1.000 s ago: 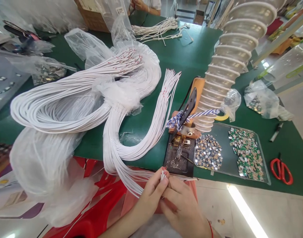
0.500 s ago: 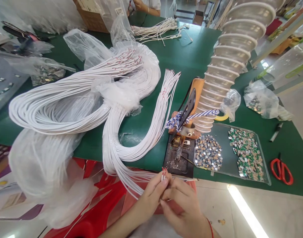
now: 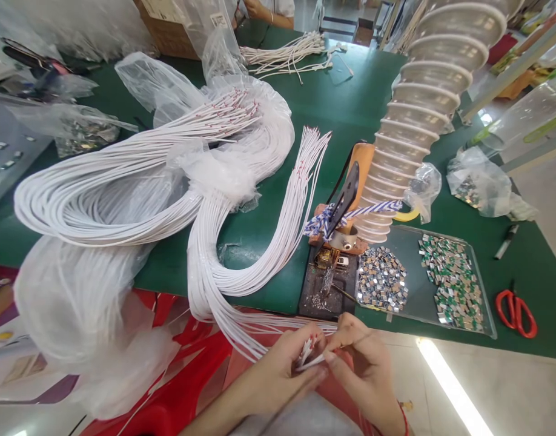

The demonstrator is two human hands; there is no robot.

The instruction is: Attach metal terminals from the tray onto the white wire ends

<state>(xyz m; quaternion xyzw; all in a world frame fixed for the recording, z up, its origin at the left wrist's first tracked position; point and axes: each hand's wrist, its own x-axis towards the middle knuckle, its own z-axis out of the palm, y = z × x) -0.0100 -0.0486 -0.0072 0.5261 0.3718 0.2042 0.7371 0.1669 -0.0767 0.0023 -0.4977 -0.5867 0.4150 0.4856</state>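
Below the table's front edge, my left hand (image 3: 282, 369) is wrapped round a small bunch of white cables (image 3: 309, 346) whose red-marked ends poke up between the fingers. Just to its right, my right hand (image 3: 362, 366) pinches a white cable from that bunch between thumb and fingers. Long white cables run leftward from behind my hands to a large bundle (image 3: 255, 281) that curves over the table. Another looped bundle (image 3: 100, 212), partly wrapped in clear plastic, lies at the left.
Beyond my hands stands a black soldering fixture (image 3: 327, 284) under a ribbed clear hose (image 3: 418, 109). A tray (image 3: 417, 272) holds small metal and green connectors. Red scissors (image 3: 515, 312) and a marker (image 3: 506, 242) lie at the right. Another person's hand (image 3: 258, 12) shows at the top.
My right hand has moved a little right and apart from my left. My left hand has turned, and the cable ends in it now spread and tilt rightward.
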